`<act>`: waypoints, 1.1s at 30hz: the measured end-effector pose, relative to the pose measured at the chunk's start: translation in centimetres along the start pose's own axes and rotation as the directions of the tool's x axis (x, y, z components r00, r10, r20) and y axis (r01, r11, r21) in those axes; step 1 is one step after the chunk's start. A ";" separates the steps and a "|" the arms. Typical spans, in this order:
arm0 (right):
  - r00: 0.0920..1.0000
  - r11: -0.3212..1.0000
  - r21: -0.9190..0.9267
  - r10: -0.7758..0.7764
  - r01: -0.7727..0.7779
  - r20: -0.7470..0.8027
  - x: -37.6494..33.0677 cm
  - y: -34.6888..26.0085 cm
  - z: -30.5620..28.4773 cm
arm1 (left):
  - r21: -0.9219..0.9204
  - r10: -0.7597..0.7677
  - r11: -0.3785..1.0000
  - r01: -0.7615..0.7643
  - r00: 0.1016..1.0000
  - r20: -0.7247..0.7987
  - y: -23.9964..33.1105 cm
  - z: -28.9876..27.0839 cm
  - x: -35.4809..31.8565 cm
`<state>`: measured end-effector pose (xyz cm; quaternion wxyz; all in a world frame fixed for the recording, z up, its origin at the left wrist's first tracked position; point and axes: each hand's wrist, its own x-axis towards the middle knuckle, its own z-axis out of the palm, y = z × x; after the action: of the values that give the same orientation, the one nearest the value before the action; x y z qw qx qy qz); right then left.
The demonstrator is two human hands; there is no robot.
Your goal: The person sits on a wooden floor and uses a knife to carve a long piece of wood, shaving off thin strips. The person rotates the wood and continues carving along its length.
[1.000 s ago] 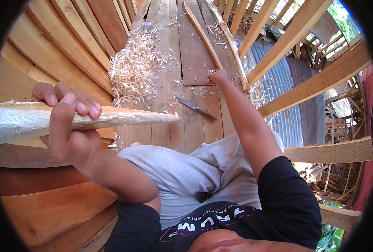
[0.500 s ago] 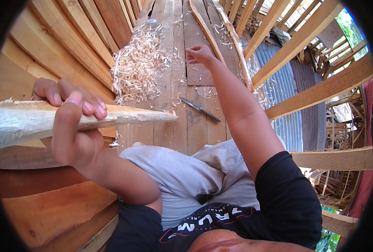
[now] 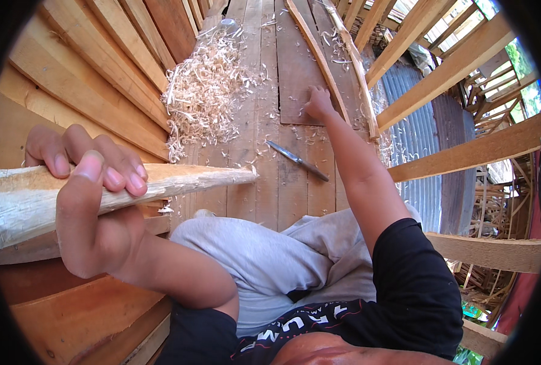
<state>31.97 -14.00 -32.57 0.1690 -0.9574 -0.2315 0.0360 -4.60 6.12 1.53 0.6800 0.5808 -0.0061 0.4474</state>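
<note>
1. The left hand (image 3: 91, 201) is clamped around a pale carved wooden stake (image 3: 112, 191), fingers over the top and thumb pressed along its near side. The stake runs level across the left of the view, its shaved tip over the plank floor (image 3: 264, 176).
2. The right hand (image 3: 318, 102) is stretched out far ahead, resting palm-down on the floor planks; it grips nothing that can be seen, though how its fingers lie is hard to tell.
3. A knife (image 3: 296, 160) with a dark handle lies flat on the floor between the stake's tip and the right forearm, touching neither.
4. A heap of wood shavings (image 3: 206, 91) sits toward the far left edge of the floor, against stacked boards (image 3: 94, 67).
5. A thin bent strip of wood (image 3: 316, 58) lies along the floor's right edge, just beyond the right hand.
</note>
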 end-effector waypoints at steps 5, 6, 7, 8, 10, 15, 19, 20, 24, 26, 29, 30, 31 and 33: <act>0.961 0.958 0.102 -0.273 0.268 0.044 0.9 -1.0 0.3 | -0.004 0.000 1.000 0.000 0.999 0.050 -0.2 -0.1 0.3; 0.941 0.942 0.096 -0.330 0.323 0.078 0.8 -1.0 0.3 | -0.001 0.000 1.000 0.000 0.998 0.056 -0.3 -0.1 0.3; 0.913 0.919 0.094 -0.392 0.383 0.113 0.7 -1.6 0.0 | 0.007 0.003 1.000 -0.004 0.998 0.057 -0.2 -0.2 0.3; 0.880 0.892 0.095 -0.451 0.441 0.147 0.3 -2.0 -0.2 | 0.014 0.007 1.000 -0.007 0.998 0.059 -0.2 -0.2 0.3; 0.851 0.862 0.073 -0.506 0.501 0.139 -0.7 -2.4 -0.5 | 0.001 0.009 1.000 -0.009 0.999 0.046 -0.4 -0.3 0.3; 0.784 0.787 -0.011 -0.614 0.617 0.097 -3.5 -0.6 -0.2 | -0.020 -0.001 1.000 0.001 1.000 0.029 -0.5 -0.3 0.3; 0.792 0.794 -0.047 -0.598 0.607 0.122 -4.8 1.1 1.1 | -0.040 -0.010 0.999 0.010 1.000 0.000 -0.5 0.0 0.3; 0.811 0.814 -0.048 -0.567 0.578 0.146 -5.1 0.9 1.2 | -0.039 -0.010 0.999 0.010 1.000 -0.009 -0.6 0.0 0.2; 0.889 0.889 0.087 -0.455 0.450 0.047 -5.0 0.9 1.2 | -0.055 -0.006 0.998 0.006 1.000 0.011 -0.6 -0.2 0.2; 0.947 0.919 0.235 -0.320 0.318 -0.031 -5.0 0.5 1.1 | -0.070 -0.006 0.998 0.007 1.000 0.026 -0.7 -0.3 0.2; 0.988 0.939 0.311 -0.128 0.149 -0.084 -5.5 -1.0 0.7 | -0.063 0.008 0.998 -0.005 0.999 0.050 -0.6 -0.3 0.2; 0.972 0.941 0.260 -0.183 0.216 -0.147 -5.8 -1.6 0.4 | -0.062 0.012 0.998 -0.009 0.999 0.049 -0.6 -0.5 0.3; 0.950 0.940 0.200 -0.235 0.276 -0.206 -6.1 -1.8 0.2 | -0.067 0.014 0.998 -0.010 0.999 0.050 -0.7 -0.6 0.4; 0.926 0.930 0.117 -0.321 0.348 -0.201 -6.5 -2.2 -0.3 | -0.078 0.016 0.997 -0.012 0.999 0.049 -0.8 -0.8 0.4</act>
<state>25.28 -15.19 -31.58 0.2645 -0.8875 -0.3723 -0.0618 -4.24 7.08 0.86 0.6987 0.5646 -0.0444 0.4371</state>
